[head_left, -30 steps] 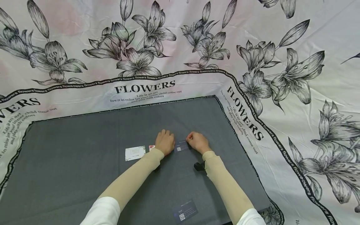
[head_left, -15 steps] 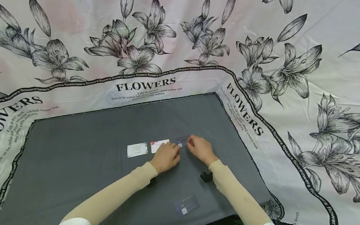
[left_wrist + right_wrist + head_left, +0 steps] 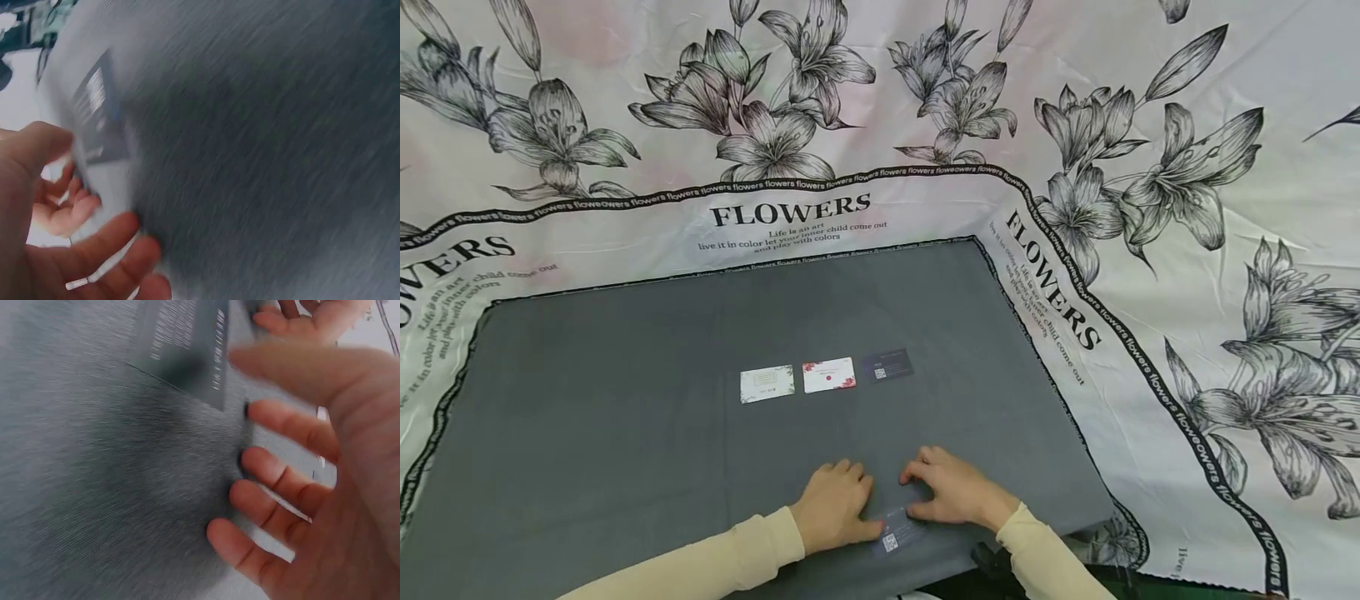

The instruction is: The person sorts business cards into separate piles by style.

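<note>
A dark blue card with a QR code lies on the grey cloth near the front edge. My left hand is at its left, thumb at the card's edge and fingers spread. On its far right side is my right hand, thumb and fingers apart. The left wrist view shows the card blurred beside the left thumb. In the right wrist view the right thumb is close to the card's edge; whether it touches cannot be told. Neither hand holds anything.
Farther back, a row holds a white card with green leaves, a white card with red flowers and another dark blue card. A white border printed with flowers and lettering surrounds the grey area. The table's front edge is close to my right forearm.
Both hands have left the row of cards and come back toward me, to the front dark card. The rear dark card is let go and lies uncovered in the row.
</note>
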